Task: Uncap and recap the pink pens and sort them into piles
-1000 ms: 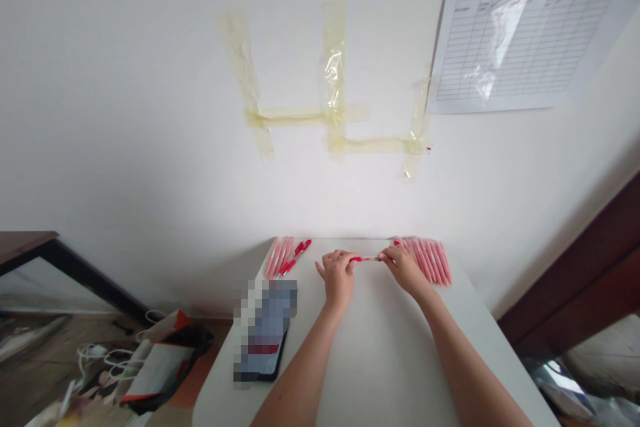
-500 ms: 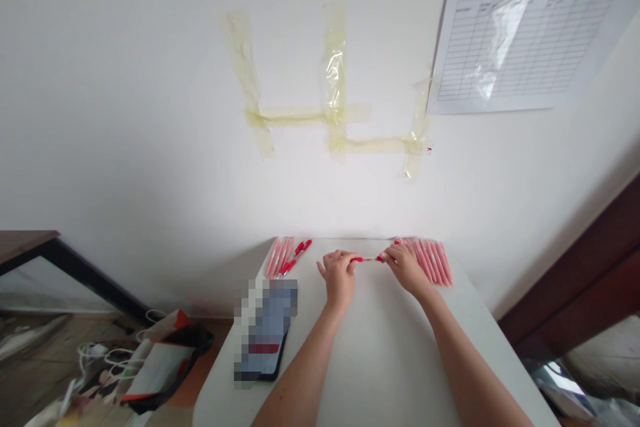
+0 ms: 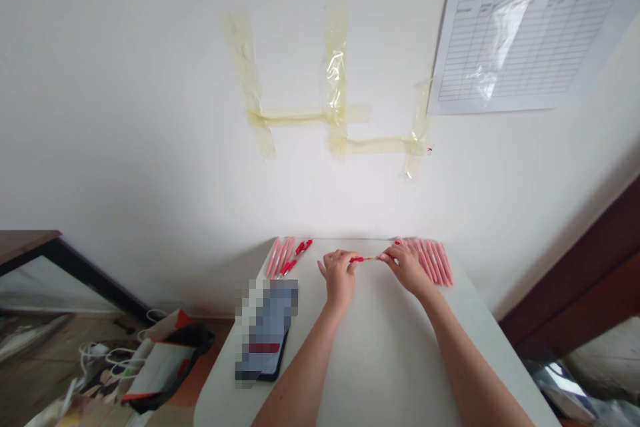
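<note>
A slim red pen [image 3: 369, 259] with a pale middle section is held level between my two hands near the back of the table. My left hand [image 3: 340, 278] pinches its red left end. The fingers of my right hand [image 3: 404, 267] are closed on the opposite end, whose tip they cover. Just beyond the right hand lies a row of several pink, wrapped-looking sticks [image 3: 436, 263], partly hidden by that hand. At the back left are more pink sticks [image 3: 280, 257], with a few red pens [image 3: 296, 257] lying slantwise beside them.
The white table [image 3: 390, 373] stands against a wall with yellowed tape [image 3: 295, 116] and a printed sheet [image 3: 530, 47]. A phone [image 3: 270, 333], partly pixelated, lies at the table's left edge. Bags and cables [image 3: 160, 367] sit on the floor at left; dark wood [image 3: 580, 280] rises at right.
Both hands stay in nearly the same place. Less red shows on the pen beside my right fingertips than before.
</note>
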Motion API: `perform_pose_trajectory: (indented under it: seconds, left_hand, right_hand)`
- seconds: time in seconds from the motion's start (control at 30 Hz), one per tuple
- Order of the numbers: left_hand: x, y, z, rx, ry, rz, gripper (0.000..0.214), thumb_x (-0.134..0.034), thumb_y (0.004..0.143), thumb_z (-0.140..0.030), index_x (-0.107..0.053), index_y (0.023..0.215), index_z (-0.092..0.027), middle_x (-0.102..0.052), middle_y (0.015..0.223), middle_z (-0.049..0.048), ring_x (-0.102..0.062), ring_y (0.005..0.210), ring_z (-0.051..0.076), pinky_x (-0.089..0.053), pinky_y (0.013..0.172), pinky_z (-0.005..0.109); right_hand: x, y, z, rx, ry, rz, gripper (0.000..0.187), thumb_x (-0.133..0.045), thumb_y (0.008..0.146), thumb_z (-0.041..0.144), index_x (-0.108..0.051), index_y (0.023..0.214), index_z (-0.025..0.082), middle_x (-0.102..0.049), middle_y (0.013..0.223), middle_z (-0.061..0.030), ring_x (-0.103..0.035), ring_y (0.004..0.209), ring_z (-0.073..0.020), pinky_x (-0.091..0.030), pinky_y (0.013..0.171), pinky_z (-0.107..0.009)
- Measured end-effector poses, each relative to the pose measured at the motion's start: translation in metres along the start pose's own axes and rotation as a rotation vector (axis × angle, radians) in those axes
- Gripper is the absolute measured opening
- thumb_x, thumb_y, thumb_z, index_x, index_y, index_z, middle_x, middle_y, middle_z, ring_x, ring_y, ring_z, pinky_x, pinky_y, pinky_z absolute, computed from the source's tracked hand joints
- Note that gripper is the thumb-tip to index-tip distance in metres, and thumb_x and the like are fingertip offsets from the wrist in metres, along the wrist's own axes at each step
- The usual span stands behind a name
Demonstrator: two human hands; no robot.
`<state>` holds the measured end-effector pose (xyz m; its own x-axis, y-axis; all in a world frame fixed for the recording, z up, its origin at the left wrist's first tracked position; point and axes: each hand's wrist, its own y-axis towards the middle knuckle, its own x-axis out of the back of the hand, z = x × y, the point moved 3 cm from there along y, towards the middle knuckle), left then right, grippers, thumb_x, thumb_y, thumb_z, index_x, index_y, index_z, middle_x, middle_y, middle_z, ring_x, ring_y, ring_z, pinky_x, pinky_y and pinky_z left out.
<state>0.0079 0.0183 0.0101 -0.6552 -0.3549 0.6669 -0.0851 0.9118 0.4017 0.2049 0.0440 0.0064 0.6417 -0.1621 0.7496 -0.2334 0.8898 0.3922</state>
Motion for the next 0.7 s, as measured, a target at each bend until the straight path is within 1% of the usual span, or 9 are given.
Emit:
perform_pose_trajectory:
  seconds: [0.07, 0.13, 0.27, 0.43, 0.47, 0.53, 0.6, 0.63, 0.7]
  left_hand:
    - [0.0006, 0.0001, -0.0002, 0.006, 0.003, 0.000, 0.023, -0.057, 0.088, -0.017, -0.071, 0.097, -0.033, -0.067, 0.107, 0.0014, -0.048, 0.113, 0.024, -0.018, 0.110, 0.065]
    - [0.0004, 0.0002, -0.0002, 0.017, 0.009, 0.014, 0.025, -0.056, 0.088, -0.017, -0.071, 0.100, -0.034, -0.067, 0.108, 0.0022, -0.048, 0.114, 0.024, -0.017, 0.111, 0.065]
    - [-0.0012, 0.0006, 0.0001, 0.035, 0.038, 0.049, 0.029, -0.056, 0.089, -0.018, -0.071, 0.106, -0.036, -0.067, 0.110, 0.0028, -0.046, 0.115, 0.025, -0.014, 0.112, 0.066]
    - [-0.0010, 0.0007, -0.0011, 0.022, 0.058, 0.048, 0.026, -0.056, 0.089, -0.019, -0.074, 0.097, -0.036, -0.067, 0.109, 0.0022, -0.046, 0.113, 0.025, -0.013, 0.112, 0.067]
    - [-0.0009, 0.0007, -0.0012, 0.027, 0.060, 0.050, 0.026, -0.056, 0.089, -0.019, -0.074, 0.097, -0.036, -0.066, 0.109, 0.0025, -0.046, 0.113, 0.025, -0.014, 0.112, 0.066]
    - [-0.0010, 0.0008, -0.0012, 0.038, 0.062, 0.051, 0.026, -0.055, 0.089, -0.019, -0.074, 0.098, -0.035, -0.066, 0.110, 0.0031, -0.045, 0.114, 0.025, -0.014, 0.112, 0.065]
    - [-0.0015, 0.0011, -0.0005, 0.043, 0.059, 0.048, 0.026, -0.055, 0.089, -0.019, -0.074, 0.098, -0.035, -0.066, 0.109, 0.0033, -0.045, 0.114, 0.025, -0.015, 0.112, 0.065]
    - [-0.0018, 0.0012, 0.0001, 0.042, 0.056, 0.044, 0.026, -0.056, 0.089, -0.019, -0.074, 0.098, -0.035, -0.066, 0.108, 0.0032, -0.046, 0.113, 0.025, -0.016, 0.112, 0.065]
    - [-0.0025, 0.0016, 0.0014, 0.034, 0.052, 0.033, 0.024, -0.059, 0.088, -0.020, -0.075, 0.097, -0.036, -0.067, 0.106, 0.0023, -0.046, 0.112, 0.025, -0.017, 0.111, 0.065]
  right_hand:
    - [0.0006, -0.0011, 0.0003, -0.012, 0.027, -0.032, 0.030, -0.051, 0.092, 0.052, -0.062, 0.105, 0.027, -0.065, 0.091, -0.0031, -0.058, 0.093, -0.0223, -0.038, 0.096, -0.045]
    - [0.0010, -0.0020, 0.0003, -0.021, 0.046, -0.066, 0.033, -0.057, 0.089, 0.051, -0.058, 0.111, 0.027, -0.065, 0.092, -0.0028, -0.057, 0.093, -0.0225, -0.041, 0.093, -0.042]
    - [0.0016, -0.0018, 0.0001, -0.027, 0.019, -0.073, 0.026, -0.053, 0.091, 0.051, -0.061, 0.095, 0.027, -0.065, 0.088, -0.0027, -0.057, 0.089, -0.0225, -0.041, 0.089, -0.042]
    - [0.0028, -0.0001, 0.0011, 0.014, -0.028, -0.019, 0.035, -0.045, 0.096, 0.050, -0.066, 0.081, 0.028, -0.066, 0.081, -0.0025, -0.057, 0.091, -0.0238, -0.037, 0.095, -0.046]
    - [0.0030, -0.0001, 0.0009, 0.013, -0.026, -0.023, 0.034, -0.045, 0.095, 0.051, -0.067, 0.082, 0.028, -0.066, 0.082, -0.0026, -0.057, 0.092, -0.0242, -0.037, 0.096, -0.046]
    - [0.0035, -0.0005, 0.0000, -0.011, -0.007, -0.052, 0.030, -0.050, 0.093, 0.054, -0.068, 0.093, 0.029, -0.067, 0.086, -0.0027, -0.057, 0.096, -0.0246, -0.037, 0.096, -0.045]
    - [0.0043, -0.0014, -0.0008, -0.033, 0.016, -0.087, 0.033, -0.056, 0.088, 0.057, -0.064, 0.104, 0.029, -0.066, 0.089, -0.0026, -0.058, 0.095, -0.0242, -0.039, 0.094, -0.044]
    - [0.0046, -0.0017, -0.0008, -0.035, 0.022, -0.098, 0.034, -0.057, 0.087, 0.058, -0.063, 0.104, 0.028, -0.066, 0.089, -0.0025, -0.058, 0.094, -0.0238, -0.039, 0.094, -0.043]
    - [0.0045, -0.0020, -0.0007, -0.030, 0.021, -0.097, 0.032, -0.055, 0.088, 0.058, -0.063, 0.098, 0.028, -0.065, 0.088, -0.0025, -0.058, 0.092, -0.0232, -0.039, 0.094, -0.043]
